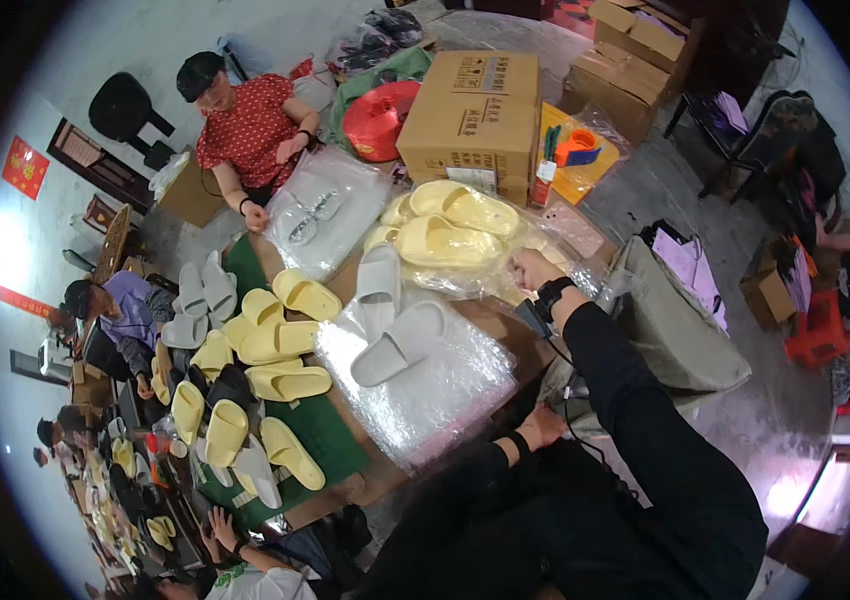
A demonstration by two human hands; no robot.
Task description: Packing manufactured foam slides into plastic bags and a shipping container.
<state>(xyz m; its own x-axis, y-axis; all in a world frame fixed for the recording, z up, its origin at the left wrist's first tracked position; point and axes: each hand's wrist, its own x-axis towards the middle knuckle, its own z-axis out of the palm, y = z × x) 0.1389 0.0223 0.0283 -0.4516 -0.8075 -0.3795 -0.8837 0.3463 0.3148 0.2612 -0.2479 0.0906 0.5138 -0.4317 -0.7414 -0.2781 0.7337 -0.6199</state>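
My right hand [535, 272] is closed at the right end of a clear plastic bag [505, 285], its fingers pinched on the film. Inside or under that film lie pale yellow slippers [450, 242]. Lower down, close to my body, my left hand [542, 427] hangs by the table's near edge beside a grey-green sack [665, 340]; its fingers are mostly hidden. Two light grey slippers [397, 345] rest on a stack of clear plastic bags [425, 410] to the left of my hands.
Several yellow slippers [285, 345] spread over a green mat [335, 440] at the left. A taped carton [470, 115] and a red roll [380, 122] stand at the back. Across the table, a person in a red top [257, 125] handles another clear bag [330, 200].
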